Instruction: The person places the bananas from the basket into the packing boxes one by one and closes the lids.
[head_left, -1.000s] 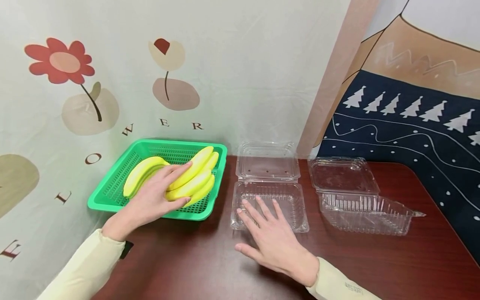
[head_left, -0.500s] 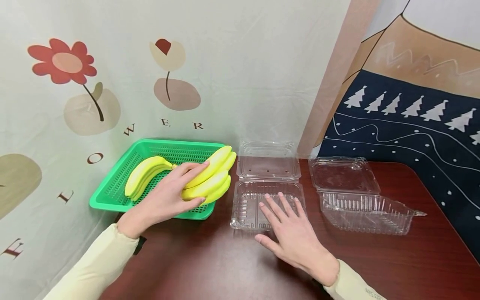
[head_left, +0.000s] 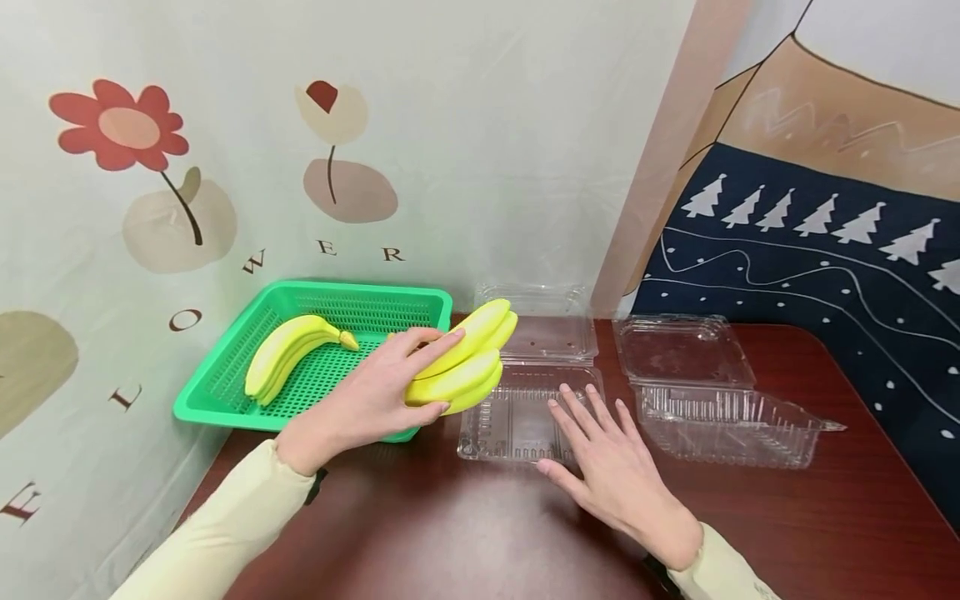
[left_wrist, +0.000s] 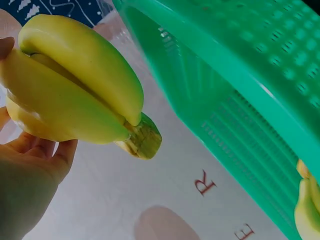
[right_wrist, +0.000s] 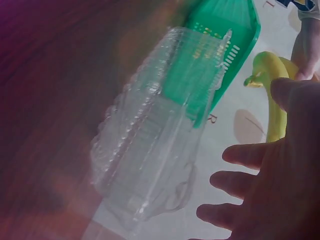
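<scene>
My left hand (head_left: 375,396) grips a bunch of yellow bananas (head_left: 461,371) from above, between the green basket and an open clear plastic clamshell box (head_left: 517,425). In the left wrist view the stem of the held bunch (left_wrist: 85,85) points away from the fingers. Over the right part of that box, my right hand (head_left: 618,467) spreads its fingers and holds nothing; whether it touches the box I cannot tell. A second bunch of bananas (head_left: 288,354) lies in the green basket (head_left: 202,387) at the left.
Another open clear clamshell box (head_left: 735,425) stands farther right on the dark red table (head_left: 450,533). Behind the table hang a pale cloth with printed flowers (head_left: 487,150) and a dark blue cloth with white trees (head_left: 810,258).
The left hand has lifted the bunch out of the green basket and carried it right, to the near clamshell box. The right hand has shifted a little right over that box.
</scene>
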